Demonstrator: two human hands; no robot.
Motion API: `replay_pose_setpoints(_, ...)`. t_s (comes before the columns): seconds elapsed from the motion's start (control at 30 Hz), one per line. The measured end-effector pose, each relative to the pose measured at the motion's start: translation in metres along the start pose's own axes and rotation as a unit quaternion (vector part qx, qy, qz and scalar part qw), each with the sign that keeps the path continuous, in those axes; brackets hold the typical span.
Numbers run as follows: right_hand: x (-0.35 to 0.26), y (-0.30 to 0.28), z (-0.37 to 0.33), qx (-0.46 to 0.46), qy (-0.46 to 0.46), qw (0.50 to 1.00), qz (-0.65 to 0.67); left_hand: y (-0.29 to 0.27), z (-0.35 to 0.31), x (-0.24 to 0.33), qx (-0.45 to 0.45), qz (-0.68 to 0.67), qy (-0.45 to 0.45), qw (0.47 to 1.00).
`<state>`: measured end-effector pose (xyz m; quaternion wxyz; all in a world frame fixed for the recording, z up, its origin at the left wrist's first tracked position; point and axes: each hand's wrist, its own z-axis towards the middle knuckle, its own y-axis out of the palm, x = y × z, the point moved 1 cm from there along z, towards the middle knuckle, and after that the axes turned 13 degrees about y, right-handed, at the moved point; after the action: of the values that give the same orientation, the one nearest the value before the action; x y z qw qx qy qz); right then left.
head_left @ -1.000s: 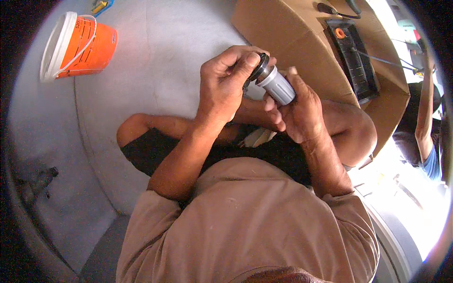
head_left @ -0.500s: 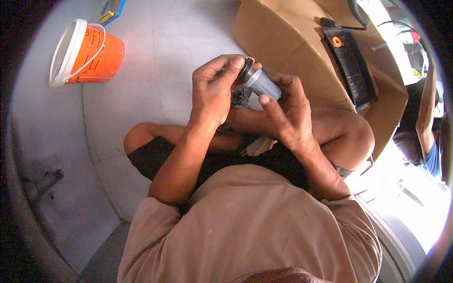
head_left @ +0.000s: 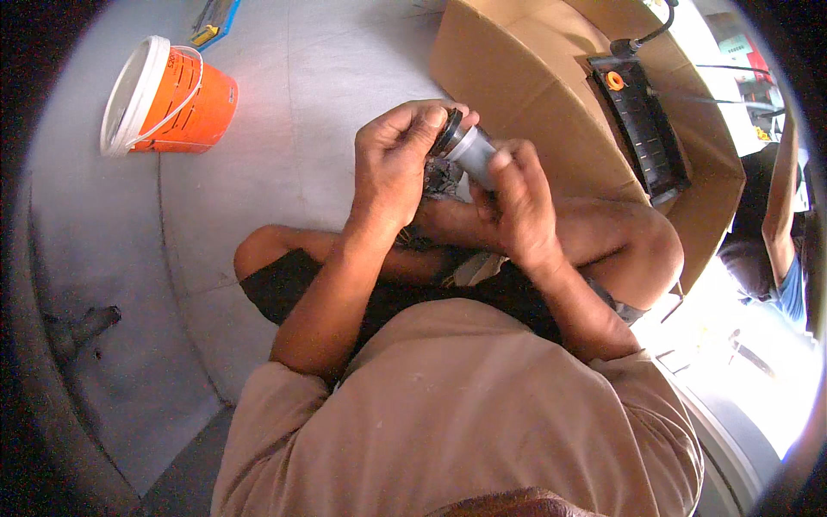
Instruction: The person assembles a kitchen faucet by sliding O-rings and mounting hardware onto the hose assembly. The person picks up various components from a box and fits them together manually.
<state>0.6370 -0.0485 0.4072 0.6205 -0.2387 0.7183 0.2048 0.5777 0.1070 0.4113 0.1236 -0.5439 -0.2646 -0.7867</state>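
Note:
A grey cylindrical fitting (head_left: pixel 473 153) with a black collar (head_left: pixel 449 132) is held up in front of me, above my crossed legs. My left hand (head_left: pixel 392 164) pinches the black collar between thumb and fingers. Around the grey end, my right hand (head_left: pixel 525 202) is closed, its thumb lying over the top; its fingers are slightly blurred and hide that end. Just below the fitting is a dark crumpled thing (head_left: pixel 441 178), whose kind I cannot make out.
An orange bucket (head_left: pixel 202 108) with a white rim lies tipped at the far left, near a blue and yellow object (head_left: pixel 207 33). To the right stands an open cardboard box (head_left: pixel 525 95) with a long black tray (head_left: pixel 642 129). Another person's arm (head_left: pixel 780 189) shows at the right edge.
My right hand has turned over the grey end, its thumb moving from beneath the fitting to its top. My left hand keeps its pinch on the collar. The view has shifted slightly.

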Motion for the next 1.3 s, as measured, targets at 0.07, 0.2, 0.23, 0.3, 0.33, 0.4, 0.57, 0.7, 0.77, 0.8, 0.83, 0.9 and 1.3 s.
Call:
replay_pose_setpoints(0.07, 0.001, -0.004, 0.002, -0.204, 0.379, 0.799, 0.420, -0.003, 0.002, 0.001, -0.009, -0.007, 0.021, 1.000)
replay_pose_setpoints(0.2, 0.000, 0.006, -0.002, -0.113, 0.168, 0.968, 0.150, -0.007, 0.003, 0.001, 0.008, 0.002, 0.013, 1.000)
replay_pose_setpoints(0.23, 0.007, 0.011, 0.002, -0.054, 0.056, 0.993, 0.087, -0.005, 0.003, 0.002, 0.007, 0.002, 0.015, 1.000)
replay_pose_setpoints(0.3, 0.011, 0.007, 0.002, 0.093, -0.189, 0.957, -0.201, -0.001, 0.005, 0.003, 0.009, -0.057, 0.000, 0.998)
replay_pose_setpoints(0.33, 0.005, 0.005, -0.005, -0.028, 0.072, 0.997, 0.011, -0.004, 0.004, 0.004, 0.011, -0.055, 0.002, 0.998)
replay_pose_setpoints(0.4, -0.002, 0.004, -0.002, -0.167, 0.207, 0.938, 0.223, -0.012, 0.004, 0.007, -0.015, -0.031, 0.017, 0.999)
replay_pose_setpoints(0.57, -0.013, 0.015, 0.004, -0.006, -0.200, 0.961, -0.189, -0.015, 0.005, 0.016, 0.009, -0.012, 0.006, 1.000)
replay_pose_setpoints(0.7, -0.011, 0.027, -0.004, 0.001, -0.139, 0.974, -0.178, -0.017, 0.001, 0.016, 0.009, -0.040, 0.032, 0.999)
replay_pose_setpoints(0.77, -0.005, 0.035, -0.003, 0.016, -0.179, 0.969, -0.172, -0.009, 0.001, 0.022, 0.079, -0.183, 0.019, 0.980)
replay_pose_setpoints(0.8, -0.005, 0.038, -0.001, 0.036, -0.213, 0.963, -0.163, -0.003, -0.001, 0.024, 0.103, -0.232, 0.023, 0.967)
replay_pose_setpoints(0.83, -0.006, 0.041, 0.000, 0.030, -0.217, 0.962, -0.164, 0.002, -0.002, 0.028, 0.107, -0.231, 0.029, 0.966)
replay_pose_setpoints(0.9, -0.009, 0.047, 0.002, 0.064, -0.268, 0.940, -0.203, 0.009, -0.002, 0.037, 0.134, -0.319, -0.002, 0.938)
replay_pose_setpoints(1.3, -0.024, 0.064, 0.002, -0.059, 0.013, 0.998, 0.024, -0.011, 0.005, 0.038, 0.146, -0.187, 0.084, 0.968)
